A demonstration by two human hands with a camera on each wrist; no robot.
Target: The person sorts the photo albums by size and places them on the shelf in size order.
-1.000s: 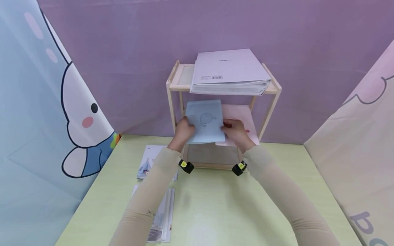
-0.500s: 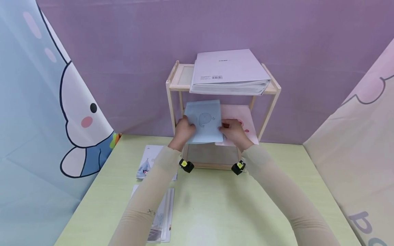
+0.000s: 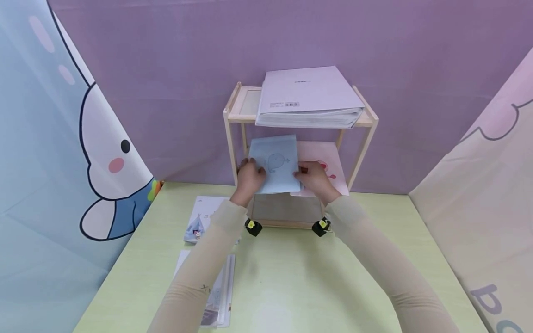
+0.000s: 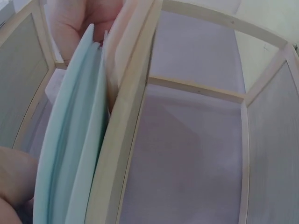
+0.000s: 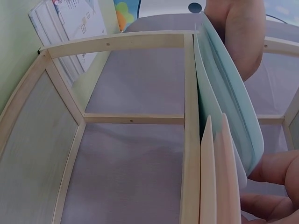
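A light blue notebook (image 3: 272, 178) with a whale drawing lies on the middle level of a small wooden shelf (image 3: 230, 145). At its left edge my left hand (image 3: 250, 179) grips it, thumb on the cover. The right hand (image 3: 315, 178) pinches its right edge between thumb and fingers. Partly beneath that hand, on the same level, is a pink notebook (image 3: 320, 150) with a red print. In the left wrist view the blue notebook (image 4: 79, 126) shows several layers from the side. The right wrist view has the pink notebook (image 5: 217, 172) beside the blue one (image 5: 236, 107) on the shelf board.
Thick white binders (image 3: 310, 90) lie on the shelf's top level, overhanging its front. On the green table (image 3: 283, 277), left of the shelf, are a white book with a tent picture (image 3: 200, 222) and more white books (image 3: 225, 291), partly behind the left sleeve. A purple curtain (image 3: 166, 92) hangs behind.
The blue notebook's front right corner has shifted slightly left against the pink notebook. Both hands keep their hold, and the head view has drifted a little.
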